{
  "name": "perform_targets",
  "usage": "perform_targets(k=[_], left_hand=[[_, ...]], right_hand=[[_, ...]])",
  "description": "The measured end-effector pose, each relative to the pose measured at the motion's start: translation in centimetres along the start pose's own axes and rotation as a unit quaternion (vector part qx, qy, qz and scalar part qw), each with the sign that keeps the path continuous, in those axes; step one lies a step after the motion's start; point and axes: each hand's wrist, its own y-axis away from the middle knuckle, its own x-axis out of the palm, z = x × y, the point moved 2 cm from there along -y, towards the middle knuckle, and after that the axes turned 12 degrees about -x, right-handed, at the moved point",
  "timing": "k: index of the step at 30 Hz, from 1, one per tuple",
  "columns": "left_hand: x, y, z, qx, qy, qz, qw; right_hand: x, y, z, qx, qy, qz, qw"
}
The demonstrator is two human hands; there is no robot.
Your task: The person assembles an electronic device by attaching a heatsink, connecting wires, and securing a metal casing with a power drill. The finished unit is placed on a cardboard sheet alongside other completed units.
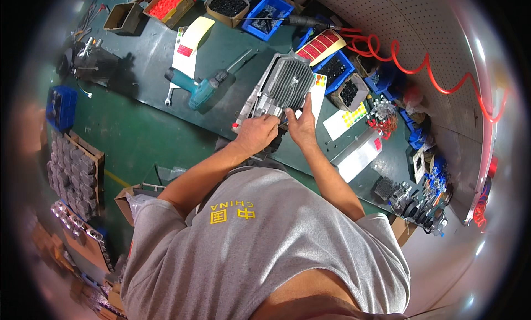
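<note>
A grey finned metal motor housing (290, 79) lies on the workbench in front of me, with a paler cast-metal part along its left side and near end. My left hand (257, 133) is at the near end of the housing, its fingers curled and pressed together; whatever they pinch is hidden. On the near right corner rests my right hand (302, 125), thumb and index finger apart and stretched along the metal. A teal cordless drill (202, 90) with a long bit lies left of the housing. Beside the drill is a small wrench (168, 96).
Parts bins line the far edge, among them a blue bin (268, 17) and a box of red pieces (167, 4). A red coiled air hose (409, 68) hangs at the right. Sticker sheets (357, 157) lie right of my hands. Another dark machine unit (94, 63) stands far left.
</note>
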Motion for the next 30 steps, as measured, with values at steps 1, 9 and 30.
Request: perform_targets(k=[1,9,30], left_hand=[[-0.1,0.0,0.1,0.002,0.002,0.002,1.0],[-0.9,-0.3,0.2,0.013,-0.01,0.031,0.999],[-1.0,-0.7,0.2,0.029,-0.018,0.037,0.999]], right_hand=[[-0.1,0.1,0.4,-0.016,-0.022,-0.009,1.0],[-0.1,0.5,0.3,-0.02,-0.015,-0.008,1.0],[0.9,0.6,-0.2,-0.06,0.001,-0.066,0.996]])
